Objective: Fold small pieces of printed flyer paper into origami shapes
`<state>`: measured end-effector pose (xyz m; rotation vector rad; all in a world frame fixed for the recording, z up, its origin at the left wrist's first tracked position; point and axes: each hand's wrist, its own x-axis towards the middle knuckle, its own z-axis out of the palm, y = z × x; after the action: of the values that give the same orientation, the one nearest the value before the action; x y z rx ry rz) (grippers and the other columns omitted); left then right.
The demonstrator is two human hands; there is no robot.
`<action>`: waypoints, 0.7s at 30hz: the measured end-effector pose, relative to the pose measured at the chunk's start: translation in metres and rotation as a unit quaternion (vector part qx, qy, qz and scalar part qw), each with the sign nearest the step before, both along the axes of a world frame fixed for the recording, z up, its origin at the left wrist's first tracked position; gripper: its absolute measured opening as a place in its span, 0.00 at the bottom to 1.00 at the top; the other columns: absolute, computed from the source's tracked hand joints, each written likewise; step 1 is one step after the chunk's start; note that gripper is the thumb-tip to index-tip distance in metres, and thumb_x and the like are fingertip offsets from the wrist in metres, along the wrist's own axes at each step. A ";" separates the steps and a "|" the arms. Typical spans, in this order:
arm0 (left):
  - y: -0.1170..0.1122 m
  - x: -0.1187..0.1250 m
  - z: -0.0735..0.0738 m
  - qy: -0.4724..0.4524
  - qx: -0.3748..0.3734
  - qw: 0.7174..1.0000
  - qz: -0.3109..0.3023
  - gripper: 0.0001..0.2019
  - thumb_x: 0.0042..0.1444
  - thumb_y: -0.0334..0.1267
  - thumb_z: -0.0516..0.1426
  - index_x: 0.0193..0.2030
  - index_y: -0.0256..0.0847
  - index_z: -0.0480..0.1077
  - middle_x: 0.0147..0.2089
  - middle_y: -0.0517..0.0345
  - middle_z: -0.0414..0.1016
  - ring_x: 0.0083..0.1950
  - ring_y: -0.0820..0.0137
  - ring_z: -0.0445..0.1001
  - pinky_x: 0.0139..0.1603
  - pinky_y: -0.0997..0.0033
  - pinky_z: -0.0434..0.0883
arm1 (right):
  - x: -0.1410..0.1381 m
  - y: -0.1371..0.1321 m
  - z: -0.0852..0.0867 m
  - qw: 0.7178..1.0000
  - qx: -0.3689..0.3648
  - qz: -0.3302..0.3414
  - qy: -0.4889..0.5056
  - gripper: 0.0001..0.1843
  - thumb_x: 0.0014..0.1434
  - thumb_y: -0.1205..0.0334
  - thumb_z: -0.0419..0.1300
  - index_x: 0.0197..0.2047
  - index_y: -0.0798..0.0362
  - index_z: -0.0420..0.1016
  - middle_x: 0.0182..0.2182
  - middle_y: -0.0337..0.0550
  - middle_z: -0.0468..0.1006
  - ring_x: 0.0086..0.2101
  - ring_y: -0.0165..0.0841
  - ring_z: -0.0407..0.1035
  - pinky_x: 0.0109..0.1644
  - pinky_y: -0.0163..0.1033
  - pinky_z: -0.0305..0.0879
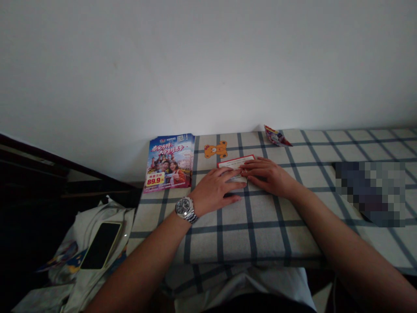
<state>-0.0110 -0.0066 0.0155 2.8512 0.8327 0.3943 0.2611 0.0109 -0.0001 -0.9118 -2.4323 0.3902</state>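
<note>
Both of my hands lie flat on a small folded paper (235,164) with a red border, on a checked tablecloth (260,217). My left hand (216,189), with a metal watch on the wrist, presses the paper's near part with fingers stretched out. My right hand (269,175) rests on the paper's right side, fingers extended and close together. Most of the paper is hidden under the hands.
A stack of colourful flyers (169,162) lies at the table's left edge. An orange bear print (216,150) shows on the cloth. A folded paper shape (276,136) sits by the wall. A phone (101,244) lies on cloth at lower left. A blurred patch (371,193) is at right.
</note>
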 end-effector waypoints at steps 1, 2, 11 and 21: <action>0.000 0.000 0.000 0.004 -0.003 1.000 0.002 0.20 0.69 0.52 0.57 0.65 0.54 0.72 0.71 0.53 0.66 0.68 0.54 0.64 0.67 0.48 0.68 | 0.000 0.000 0.000 1.000 0.002 0.001 0.002 0.12 0.69 0.62 0.60 0.53 0.44 0.82 0.57 0.44 0.82 0.58 0.43 0.75 0.69 0.59 0.63; -0.001 0.000 0.000 0.008 -0.006 1.000 0.005 0.20 0.69 0.52 0.57 0.65 0.54 0.72 0.72 0.53 0.66 0.68 0.54 0.64 0.67 0.48 0.68 | -0.001 0.000 0.000 1.000 0.006 0.002 0.004 0.12 0.69 0.62 0.60 0.53 0.45 0.82 0.57 0.45 0.82 0.58 0.43 0.75 0.68 0.59 0.64; -0.011 0.007 0.001 0.009 -0.002 1.000 0.027 0.23 0.66 0.51 0.61 0.65 0.52 0.71 0.71 0.50 0.64 0.67 0.52 0.64 0.67 0.45 0.67 | 0.001 0.005 -0.007 0.999 0.032 -0.012 0.018 0.12 0.66 0.61 0.64 0.52 0.44 0.83 0.58 0.47 0.81 0.61 0.47 0.71 0.65 0.60 0.69; -0.011 0.006 0.000 -0.011 -0.022 1.000 0.019 0.21 0.66 0.52 0.60 0.63 0.54 0.73 0.72 0.52 0.64 0.70 0.51 0.62 0.69 0.43 0.65 | 0.004 0.006 -0.011 0.999 0.035 -0.016 -0.002 0.12 0.67 0.61 0.64 0.52 0.45 0.81 0.59 0.48 0.79 0.60 0.47 0.72 0.65 0.59 0.68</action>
<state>-0.0046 -0.0174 0.0151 2.7902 0.8815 0.4063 0.2650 0.0166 -0.0109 -0.9203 -2.4162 0.2895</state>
